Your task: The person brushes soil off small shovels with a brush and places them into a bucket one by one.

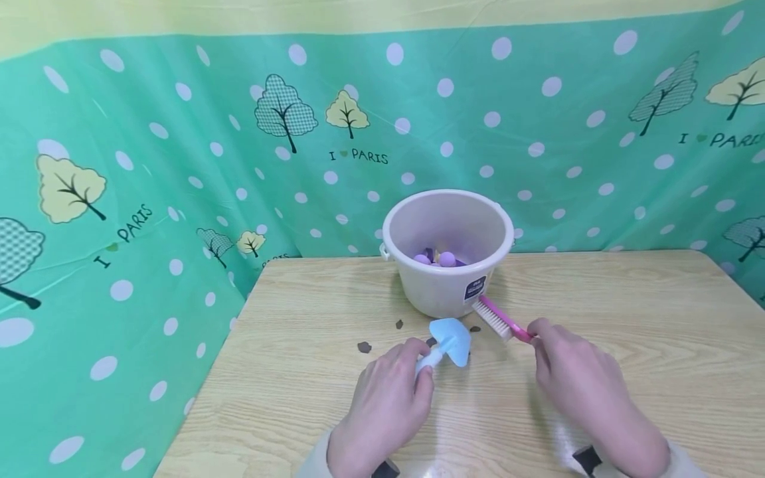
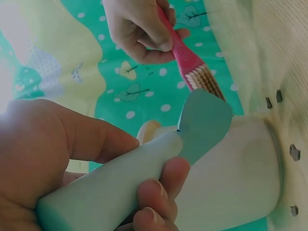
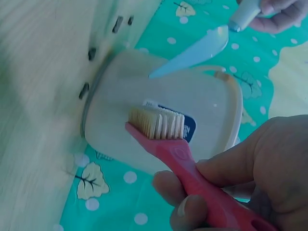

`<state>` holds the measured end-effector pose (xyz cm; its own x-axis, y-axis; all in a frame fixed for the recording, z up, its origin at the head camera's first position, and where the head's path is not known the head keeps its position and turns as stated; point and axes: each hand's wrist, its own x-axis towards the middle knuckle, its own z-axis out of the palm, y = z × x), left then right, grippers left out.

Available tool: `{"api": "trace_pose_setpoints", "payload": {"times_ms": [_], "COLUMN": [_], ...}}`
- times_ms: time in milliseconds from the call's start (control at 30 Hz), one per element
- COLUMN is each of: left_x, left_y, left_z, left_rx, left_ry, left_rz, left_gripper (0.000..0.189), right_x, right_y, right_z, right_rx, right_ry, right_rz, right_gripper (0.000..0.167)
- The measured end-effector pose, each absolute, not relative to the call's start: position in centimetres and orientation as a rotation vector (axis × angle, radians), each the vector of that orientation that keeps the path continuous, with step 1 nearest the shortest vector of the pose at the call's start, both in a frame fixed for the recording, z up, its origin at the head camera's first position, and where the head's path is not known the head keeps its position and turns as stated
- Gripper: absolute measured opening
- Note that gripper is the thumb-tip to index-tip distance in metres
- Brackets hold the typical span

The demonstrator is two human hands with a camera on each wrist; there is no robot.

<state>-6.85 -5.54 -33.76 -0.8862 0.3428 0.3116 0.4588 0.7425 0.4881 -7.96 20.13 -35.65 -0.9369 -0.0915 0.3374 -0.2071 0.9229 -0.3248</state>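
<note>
My left hand (image 1: 388, 392) grips the pale handle of a small light-blue toy shovel (image 1: 452, 340), its blade held over the table in front of the bucket. In my right hand (image 1: 576, 372) is a pink brush (image 1: 505, 318), pinched by the handle with its white bristles facing left toward the shovel. In the right wrist view the bristles (image 3: 156, 122) overlap the bucket's label. Several small dark scraps (image 1: 364, 347) lie on the wood around the shovel blade, some partly hidden by it.
A white bucket (image 1: 412, 279) stands behind the hands, with purple balls (image 1: 446, 259) and other small items inside. The wooden table (image 1: 311, 292) meets a green dotted cloth (image 1: 335, 206) at the back and left.
</note>
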Motion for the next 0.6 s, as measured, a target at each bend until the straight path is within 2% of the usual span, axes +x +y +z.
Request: {"api": "trace_pose_setpoints", "payload": {"times_ms": [300,500,600], "left_x": [-7.0,-7.0,-7.0], "left_y": [-5.5,-5.6,-5.6], "left_z": [-33.8,-33.7,-33.6], "left_rx": [-0.613,-0.6,-0.593], "left_ry": [-2.707,-2.717,-2.721], "left_rz": [-0.845,-0.856,-0.863], "left_gripper": [0.019,0.02,0.021], "right_x": [-8.5,-9.1,-9.3], "right_y": [23.0,24.5,24.7], "right_z": [-34.2,-33.9,-34.0], "right_rx": [0.08,0.06,0.041], "right_ry": [-2.911,-2.918,-2.938], "right_rz": [0.693,0.832,0.843], "right_gripper": [0.027,0.019,0.021]}}
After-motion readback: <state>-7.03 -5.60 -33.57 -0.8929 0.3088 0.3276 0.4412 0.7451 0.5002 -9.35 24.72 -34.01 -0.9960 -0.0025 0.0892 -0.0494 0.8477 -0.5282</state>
